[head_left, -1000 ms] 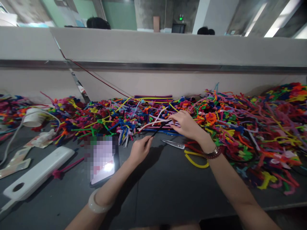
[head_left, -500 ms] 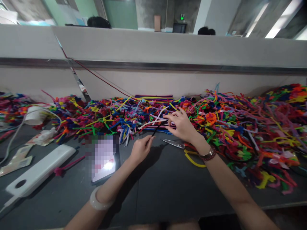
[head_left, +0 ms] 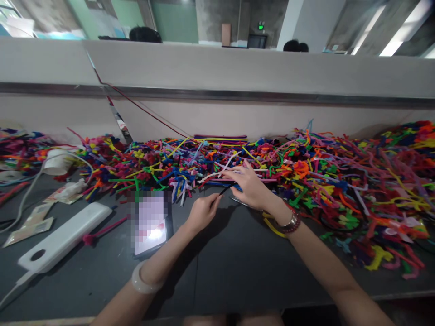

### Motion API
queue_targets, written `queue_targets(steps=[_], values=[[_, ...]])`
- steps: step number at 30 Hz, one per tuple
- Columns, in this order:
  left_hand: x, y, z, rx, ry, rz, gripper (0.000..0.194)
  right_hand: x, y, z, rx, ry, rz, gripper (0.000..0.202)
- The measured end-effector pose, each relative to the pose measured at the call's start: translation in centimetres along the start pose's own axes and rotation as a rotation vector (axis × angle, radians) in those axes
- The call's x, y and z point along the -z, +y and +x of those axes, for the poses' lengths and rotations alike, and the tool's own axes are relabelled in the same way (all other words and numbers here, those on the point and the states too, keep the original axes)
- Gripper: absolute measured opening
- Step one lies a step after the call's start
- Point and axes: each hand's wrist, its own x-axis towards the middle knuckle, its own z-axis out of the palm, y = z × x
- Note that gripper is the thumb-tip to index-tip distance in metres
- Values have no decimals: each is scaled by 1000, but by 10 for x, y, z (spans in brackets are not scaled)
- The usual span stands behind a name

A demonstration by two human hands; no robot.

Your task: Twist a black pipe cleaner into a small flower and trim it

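Observation:
A thin black pipe cleaner stretches between my two hands above the front of the pile. My left hand is closed, pinching its near end between thumb and fingers. The far end runs in between the thumb and fingers of my right hand, which holds it loosely with the index finger stretched out. White pipe cleaners lie just behind, near my right fingertips. Below my right palm are scissors, their blades mostly covered, with yellow handles showing under the wrist.
Pipe cleaners in many colours are heaped along the wall. A phone with a blurred screen lies beside my left forearm. Further left are a white power bank with a cable, a pink pipe cleaner, small packets and a white cup.
My right hand has moved down and slightly left, covering more of the scissors. Less of the black pipe cleaner shows between the hands. The whole view has shifted a little.

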Motion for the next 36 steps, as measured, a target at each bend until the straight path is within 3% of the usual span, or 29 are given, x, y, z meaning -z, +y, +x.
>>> queue_targets(steps=[3, 7, 10, 13, 15, 19, 24, 30, 33, 36], values=[[0, 0, 0, -7, -11, 0, 32, 2, 3, -1, -38, -6, 8, 45], [0, 0, 0, -5, 1, 12, 32, -2, 8, -2, -23, -39, -31, 59], [0, 0, 1, -4, 10, 17, 32, 0, 15, -3, -55, 19, -68, 63], [0, 0, 0, -7, 6, 19, 32, 5, 23, -4, -116, 85, -44, 51], [0, -1, 0, -9, 4, 18, 33, 5, 25, -6, -110, 61, -25, 48], [-1, -2, 0, -8, 24, 8, 33, 2, 25, -10, -61, -21, -25, 64], [-2, -3, 0, -8, 31, -3, 32, 15, 31, -11, -133, 82, -32, 56], [0, -3, 0, -21, 56, -17, 31, 20, 41, -14, -99, -95, -14, 39], [-1, -3, -1, -56, 80, -28, 30, 19, 44, -16, -112, -202, 109, 23], [-1, -4, -1, -79, 101, -35, 27, 26, 47, -17, -139, -247, 215, 20]])
